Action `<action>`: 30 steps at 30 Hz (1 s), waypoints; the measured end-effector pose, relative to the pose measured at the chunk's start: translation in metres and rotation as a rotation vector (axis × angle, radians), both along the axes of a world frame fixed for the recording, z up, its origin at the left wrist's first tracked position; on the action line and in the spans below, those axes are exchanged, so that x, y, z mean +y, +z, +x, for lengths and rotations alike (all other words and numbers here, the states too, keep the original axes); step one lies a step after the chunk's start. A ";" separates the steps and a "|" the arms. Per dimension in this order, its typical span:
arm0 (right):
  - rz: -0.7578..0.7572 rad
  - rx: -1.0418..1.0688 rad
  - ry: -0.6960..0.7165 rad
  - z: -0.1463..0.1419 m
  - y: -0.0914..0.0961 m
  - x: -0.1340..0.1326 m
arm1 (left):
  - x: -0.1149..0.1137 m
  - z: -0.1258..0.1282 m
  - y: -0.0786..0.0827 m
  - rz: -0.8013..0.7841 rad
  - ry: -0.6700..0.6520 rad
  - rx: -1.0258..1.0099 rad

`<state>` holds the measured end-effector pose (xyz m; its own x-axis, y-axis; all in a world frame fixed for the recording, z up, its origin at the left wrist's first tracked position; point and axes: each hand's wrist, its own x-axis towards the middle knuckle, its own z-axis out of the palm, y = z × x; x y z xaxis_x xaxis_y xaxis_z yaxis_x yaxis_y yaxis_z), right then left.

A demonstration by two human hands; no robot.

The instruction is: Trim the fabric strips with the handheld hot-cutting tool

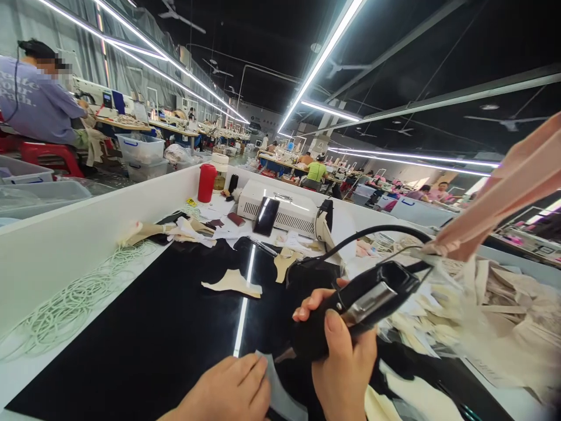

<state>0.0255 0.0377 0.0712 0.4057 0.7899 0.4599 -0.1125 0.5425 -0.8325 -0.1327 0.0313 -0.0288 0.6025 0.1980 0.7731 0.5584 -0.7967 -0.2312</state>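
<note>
- Head view looks down on a black work surface (144, 327) walled in white, where the right hand (344, 365) grips a black corded hand tool (359, 304) with a metal face, its cable (377, 232) arching away to the far right
- Right-hand fingers (313, 304) are curled tightly round the tool's body, the thumb laid along its near side, so this hand is closed on the tool
- Left hand (228, 389) lies flat at the near edge, fingers together and nearly straight, pressing on a pale grey fabric piece (276, 389) just below the tool's tip; it holds nothing
- As far as progress can be judged, the work seems mid-run: a heap of cream cut pieces (477, 316) sits to the right, whether finished or waiting I cannot tell, and one tan cut piece (232, 283) lies loose on the black surface farther off
- Far along the bench stand a white machine box (284, 213), a red bottle (206, 182) and scattered scraps; coils of pale cord (74, 298) lie at the left
- Pink fabric strips (508, 187) hang in from the upper right
- Another person (37, 99) sits at a far-left station, apart from these hands
</note>
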 end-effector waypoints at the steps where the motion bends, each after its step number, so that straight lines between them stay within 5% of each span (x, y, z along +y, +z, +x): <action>1: -0.009 0.003 -0.005 0.004 0.000 -0.004 | -0.001 -0.001 0.001 -0.016 0.000 0.016; 12: -0.069 0.034 -0.076 0.022 0.003 -0.047 | -0.005 -0.004 0.002 -0.102 -0.012 0.086; 23: -0.026 0.019 -0.046 0.024 -0.006 -0.061 | -0.004 -0.007 -0.005 -0.114 -0.045 0.071; 30: -0.027 0.033 -0.047 0.021 -0.005 -0.062 | -0.003 -0.008 0.012 -0.085 -0.073 0.089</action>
